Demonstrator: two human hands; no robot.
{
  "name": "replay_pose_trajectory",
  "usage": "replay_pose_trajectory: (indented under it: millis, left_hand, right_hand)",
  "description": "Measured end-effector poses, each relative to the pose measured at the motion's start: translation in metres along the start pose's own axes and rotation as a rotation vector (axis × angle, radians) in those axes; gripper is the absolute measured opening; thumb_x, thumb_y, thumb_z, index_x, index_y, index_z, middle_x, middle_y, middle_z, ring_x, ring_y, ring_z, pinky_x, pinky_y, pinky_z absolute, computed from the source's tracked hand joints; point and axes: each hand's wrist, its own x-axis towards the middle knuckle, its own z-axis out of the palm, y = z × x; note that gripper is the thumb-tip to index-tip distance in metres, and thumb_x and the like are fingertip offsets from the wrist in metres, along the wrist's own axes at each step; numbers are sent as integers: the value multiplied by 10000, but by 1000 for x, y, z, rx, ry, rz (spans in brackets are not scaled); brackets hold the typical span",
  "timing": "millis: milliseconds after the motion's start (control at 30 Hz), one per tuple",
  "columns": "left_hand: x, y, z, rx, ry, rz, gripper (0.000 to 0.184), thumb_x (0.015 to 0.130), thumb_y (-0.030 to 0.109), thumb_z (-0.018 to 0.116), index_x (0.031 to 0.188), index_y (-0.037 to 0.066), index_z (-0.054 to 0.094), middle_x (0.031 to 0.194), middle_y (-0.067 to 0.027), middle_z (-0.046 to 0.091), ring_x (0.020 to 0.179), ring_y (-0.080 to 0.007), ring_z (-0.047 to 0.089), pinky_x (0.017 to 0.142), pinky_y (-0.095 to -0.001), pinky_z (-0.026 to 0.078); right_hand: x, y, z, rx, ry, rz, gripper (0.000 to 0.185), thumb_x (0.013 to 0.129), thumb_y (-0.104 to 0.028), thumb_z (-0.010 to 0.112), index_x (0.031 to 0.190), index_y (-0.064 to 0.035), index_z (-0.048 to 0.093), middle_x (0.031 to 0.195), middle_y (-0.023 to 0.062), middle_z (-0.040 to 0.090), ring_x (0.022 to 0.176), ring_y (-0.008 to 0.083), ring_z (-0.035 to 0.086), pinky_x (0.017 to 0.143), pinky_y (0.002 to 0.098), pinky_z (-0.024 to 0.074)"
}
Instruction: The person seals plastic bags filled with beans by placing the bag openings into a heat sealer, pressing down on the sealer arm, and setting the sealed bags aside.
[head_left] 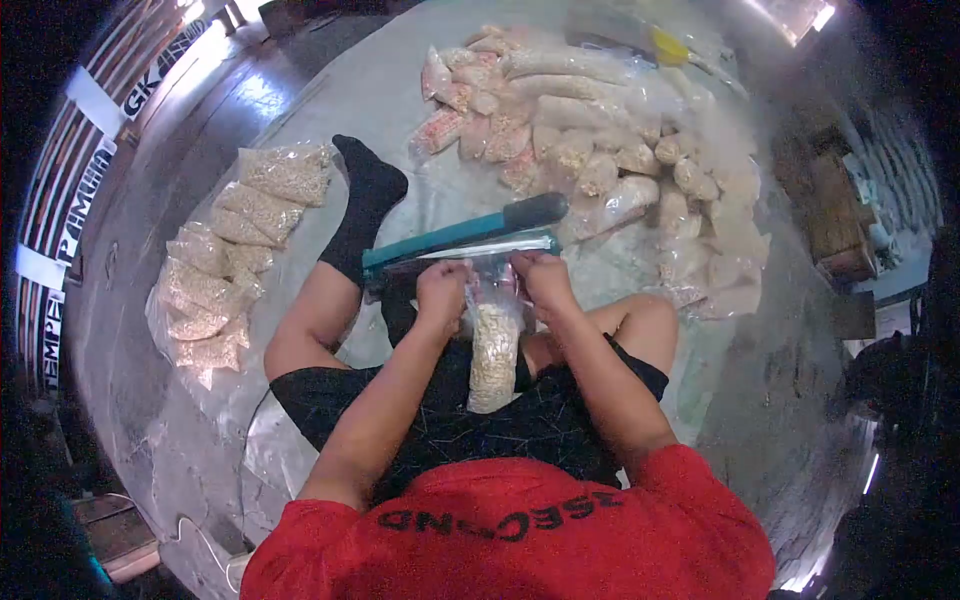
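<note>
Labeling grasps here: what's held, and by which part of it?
A clear bag of pale pieces, by its far, unfilled end: left hand at its left edge, right hand at its right.

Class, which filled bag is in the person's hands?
The single bag before the teal device, held at its top by left hand and right hand; the left pile and far pile of bags lie on the sheet, unheld.

The fingers (458,268) hide parts of the bag (493,360); near the far edge of the sheet (392,92), a yellow thing (668,47) is too blurred to name.
</note>
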Motion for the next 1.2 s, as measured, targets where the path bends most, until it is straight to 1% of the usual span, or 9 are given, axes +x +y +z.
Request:
replay_pose_trajectory:
  millis: [300, 367, 433, 500, 700, 967, 1100, 1167, 1200]
  left_hand:
    - [16, 6, -5, 39, 92, -101, 99, 893, 80, 630, 961, 38, 688, 862, -67, 671, 691, -185, 630, 509, -337, 466]
    - [16, 5, 0, -191, 113, -134, 93, 958, 170, 677, 944, 78, 665, 709, -13, 600, 477, -125, 472, 376, -298, 331]
    - [21, -1, -6, -42, 71, -119, 94, 977, 171, 618, 971, 87, 661, 745, -7, 609, 496, -123, 484, 390, -294, 348]
    - [12, 4, -9, -93, -5, -127, 145, 965, 173, 616, 1042, 56, 652, 815, -58, 648, 623, -189, 619, 520, -316, 491]
    - [25, -50, -17, -388, -141, -155, 159, 1034, 227, 531, 1037, 110, 638, 784, -7, 640, 603, -130, 593, 520, -280, 466]
    - [19, -35, -10, -490, -50, -125, 166, 1038, 210, 525, 1040, 88, 638, 880, -62, 704, 703, -197, 672, 618, -313, 548]
    - [21, -42, -11, -463, -73, -86, 178, 1034, 190, 525, 1004, 77, 659, 902, -69, 712, 723, -184, 666, 635, -328, 542]
    - [28, -46, -14, -476, -74, -58, 189, 1032, 188, 526, 989, 69, 667, 903, -71, 714, 716, -182, 663, 622, -325, 535]
    - [31, -47, -16, -468, -52, -91, 206, 1031, 196, 529, 983, 56, 673, 899, -74, 713, 724, -186, 662, 636, -328, 533]
  right_hand:
    - [40, 35, -2, -41, 42, 12, 147, 970, -107, 652, 962, 24, 717, 803, 63, 701, 657, 130, 620, 579, 290, 493]
    - [28, 33, -3, -43, 33, 46, 151, 970, -109, 651, 959, 26, 718, 797, 64, 701, 665, 130, 624, 584, 290, 491]
    - [7, 8, 6, -142, 30, 73, 154, 971, -108, 645, 971, 30, 715, 817, 74, 708, 690, 138, 637, 599, 289, 503]
    - [29, 39, -2, -229, 24, -34, 153, 960, -113, 654, 969, 29, 711, 821, 78, 709, 679, 144, 638, 605, 293, 508]
    - [41, 52, 2, -342, 70, -69, 134, 930, -104, 653, 939, 14, 716, 801, 72, 706, 680, 155, 652, 616, 304, 515]
    - [33, 36, 13, -561, 182, -312, 254, 913, -215, 655, 853, 17, 739, 729, 88, 709, 652, 165, 643, 617, 357, 507]
    - [13, 13, 4, -599, 149, -193, 264, 932, -224, 650, 904, 25, 734, 751, 95, 702, 692, 146, 630, 643, 338, 503]
    - [-10, -8, -5, -721, 328, -491, 235, 874, -180, 676, 1070, -62, 729, 963, 166, 733, 897, 355, 697, 794, 437, 529]
    - [-21, -24, -1, -580, 412, -571, 244, 870, -177, 696, 1090, -73, 720, 1027, 153, 715, 948, 347, 674, 838, 442, 513]
